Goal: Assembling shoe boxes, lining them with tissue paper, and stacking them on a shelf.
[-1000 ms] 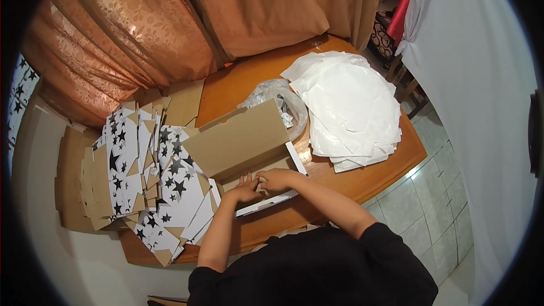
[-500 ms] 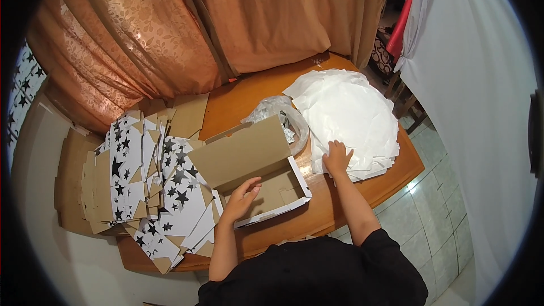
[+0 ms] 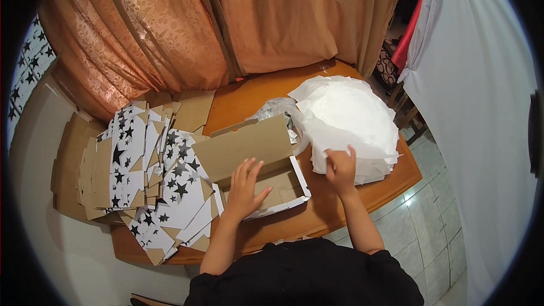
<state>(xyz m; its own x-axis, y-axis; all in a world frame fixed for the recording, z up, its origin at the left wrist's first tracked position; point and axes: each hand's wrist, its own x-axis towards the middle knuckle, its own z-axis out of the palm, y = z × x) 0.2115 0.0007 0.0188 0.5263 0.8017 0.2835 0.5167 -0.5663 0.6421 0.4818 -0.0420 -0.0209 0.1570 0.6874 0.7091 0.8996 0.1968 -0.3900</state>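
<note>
A cardboard box [image 3: 292, 184], brown inside and white outside, stands on the table with its lid [image 3: 243, 147] raised away from me. Over its near left side hovers my left hand [image 3: 243, 192], fingers spread and holding nothing. To the right lies a broad pile of thin white paper sheets [image 3: 362, 107]. My right hand [image 3: 341, 173] is at the pile's near edge, its fingers bent on a top paper sheet [image 3: 323, 136], which looks partly lifted and see-through. Behind the box, a clear plastic bag [image 3: 275, 107] with silvery contents is partly hidden by the lid.
Flattened white boxes with black stars [image 3: 181, 184] are heaped at the left, beside brown cardboard pieces [image 3: 195, 110]. An orange curtain [image 3: 283, 22] hangs behind the wooden table [image 3: 238, 105]. A white cloth [image 3: 476, 107] hangs at the right above the tiled floor [image 3: 419, 221].
My right hand has drawn slightly toward me, and a sheet on the pile has lifted. My left hand has risen a little over the box, its fingers spreading.
</note>
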